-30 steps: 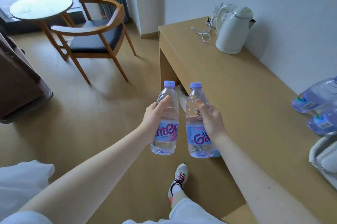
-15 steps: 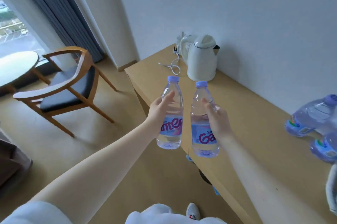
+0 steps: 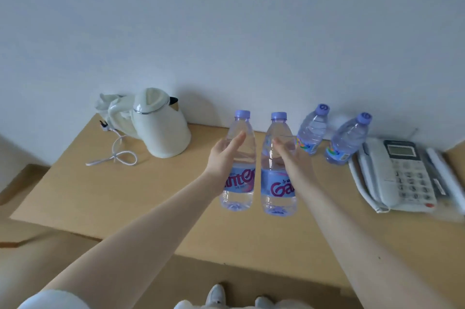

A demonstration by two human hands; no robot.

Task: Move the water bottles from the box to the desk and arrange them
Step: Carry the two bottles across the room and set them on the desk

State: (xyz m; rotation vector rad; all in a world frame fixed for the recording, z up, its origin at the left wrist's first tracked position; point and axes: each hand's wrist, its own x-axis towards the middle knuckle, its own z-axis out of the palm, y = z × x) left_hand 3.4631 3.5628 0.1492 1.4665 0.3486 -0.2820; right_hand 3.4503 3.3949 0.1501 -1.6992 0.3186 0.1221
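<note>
over the desk (image 3: 125, 195), our left hand (image 3: 224, 160) and right hand (image 3: 298, 161) each clasp a bottle (image 3: 241, 179); a hasty set-down could topple the back bottles (image 3: 312, 130).

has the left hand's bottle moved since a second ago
Yes. The left-hand bottle was over the floor beside the desk; now it is over the desk top, right of the kettle.

Clear glossy plastic bottles (image 3: 238, 157) (purple caps), matt wood-look desk (image 3: 125, 195).
</note>
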